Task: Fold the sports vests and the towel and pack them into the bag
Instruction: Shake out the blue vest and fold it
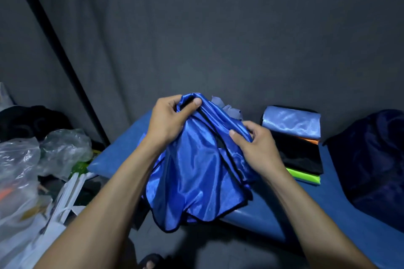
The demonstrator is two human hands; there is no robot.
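Note:
A shiny blue sports vest point(196, 172) with black trim hangs bunched above the blue table point(341, 207). My left hand point(168, 120) grips its top edge, thumb pressed on the fabric. My right hand point(255, 146) pinches another part of the same vest to the right. A stack of folded vests point(297, 146) lies on the table to the right: light blue on top, then orange, black and neon green. A dark navy bag point(371, 159) sits at the far right. A pale blue cloth point(229, 109) peeks out behind the vest.
Clear plastic bags point(32, 170) and dark clutter fill the left side by the table's edge. A grey curtain point(218, 28) with a black pole point(56, 54) closes off the back. A foot in a sandal point(150, 263) shows on the floor below.

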